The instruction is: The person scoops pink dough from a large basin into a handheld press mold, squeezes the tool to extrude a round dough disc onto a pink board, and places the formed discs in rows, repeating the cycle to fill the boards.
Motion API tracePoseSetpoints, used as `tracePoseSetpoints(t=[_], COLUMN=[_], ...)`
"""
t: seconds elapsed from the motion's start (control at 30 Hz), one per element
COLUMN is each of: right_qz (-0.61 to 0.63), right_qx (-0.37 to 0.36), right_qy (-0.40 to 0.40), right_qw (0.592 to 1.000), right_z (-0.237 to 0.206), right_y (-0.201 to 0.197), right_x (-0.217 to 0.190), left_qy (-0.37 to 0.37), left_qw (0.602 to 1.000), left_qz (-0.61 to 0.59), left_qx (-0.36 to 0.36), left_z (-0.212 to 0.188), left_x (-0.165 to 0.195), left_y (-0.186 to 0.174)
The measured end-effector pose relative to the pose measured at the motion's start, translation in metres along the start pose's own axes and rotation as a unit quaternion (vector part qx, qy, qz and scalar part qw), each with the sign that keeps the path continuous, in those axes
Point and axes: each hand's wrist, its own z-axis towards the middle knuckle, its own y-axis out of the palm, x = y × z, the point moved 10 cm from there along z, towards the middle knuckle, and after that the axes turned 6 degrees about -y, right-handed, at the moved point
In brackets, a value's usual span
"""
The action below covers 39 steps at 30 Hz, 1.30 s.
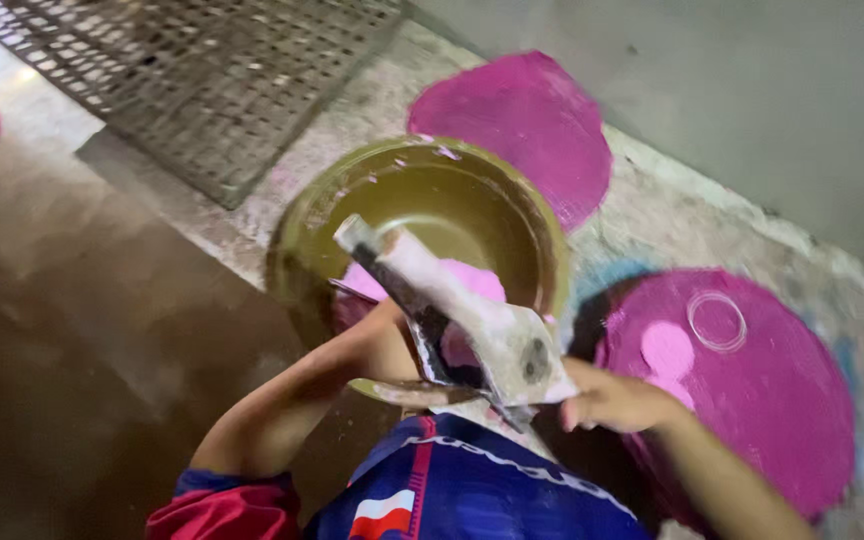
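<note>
Head view: both hands grip things, the right hand (pixel 607 400) a stained trowel (pixel 452 305), the left hand (pixel 392 335) a brass bowl (pixel 302 240) of pink powder (pixel 477 280).

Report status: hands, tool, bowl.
Right hand grips the trowel at its handle end. Left hand hidden behind the blade. Pink powder in the brass bowl. Nothing blocking.

A single head-worn camera looks steeply down from close above, over the person's blue and red shirt (pixel 472 490) at the bottom edge and onto the round olive-green metal basin (pixel 422 200) in mid-frame. The view is tilted: the grey wall (pixel 752 90) runs diagonally across the upper right, the woven mesh mat (pixel 212 80) fills the upper left, and motion blur softens it all.
</note>
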Motion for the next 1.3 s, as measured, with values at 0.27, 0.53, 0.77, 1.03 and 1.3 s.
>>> tracePoseSetpoints(t=[0.27,0.53,0.77,1.03,1.3], right_qz=[0.011,-0.011,0.144,0.165,0.168], right_qx=[0.309,0.635,0.670,0.581,0.544], right_qy=[-0.161,-0.078,-0.157,-0.336,-0.324], right_qw=[0.937,0.769,0.711,0.723,0.756], right_z=[-0.167,-0.412,-0.475,-0.463,-0.428], right_y=[-0.020,-0.021,0.008,-0.043,-0.082], right_x=[0.138,0.340,0.387,0.304,0.270], left_qy=[0.207,0.150,-0.223,-0.104,0.009], left_qw=[0.913,0.934,0.962,0.909,0.921], left_qz=[0.163,0.158,-0.149,-0.331,-0.338], left_qx=[0.311,0.283,0.047,0.231,0.193], left_z=[0.051,0.284,0.354,0.269,0.236], left_x=[0.101,0.033,-0.048,-0.085,-0.115], left_y=[0.091,0.196,0.244,0.280,0.304])
